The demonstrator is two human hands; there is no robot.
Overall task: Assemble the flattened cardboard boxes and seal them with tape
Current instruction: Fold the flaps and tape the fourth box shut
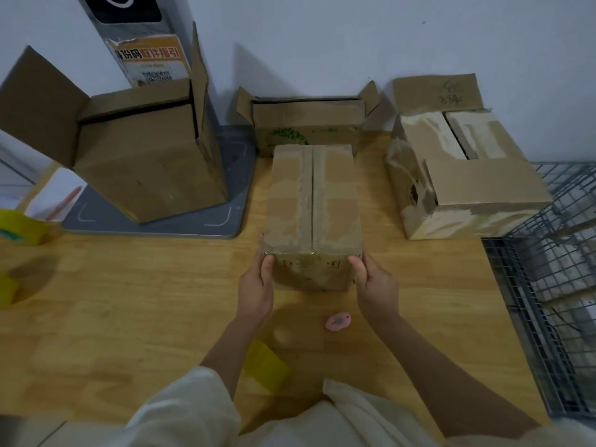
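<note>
Brown, tape-scarred cardboard box, counter centre: left hand and right hand grip near corners; advisable to square flaps before taping seam, 12-to-6 o'clock.

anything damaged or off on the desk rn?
Yes. The box at the right is battered: its near-left corner is torn and crumpled, with whitish scars where tape was stripped, and its top flaps gape. The centre box, held by the left hand and right hand, shows similar scars but sits square, flaps closed.
</note>
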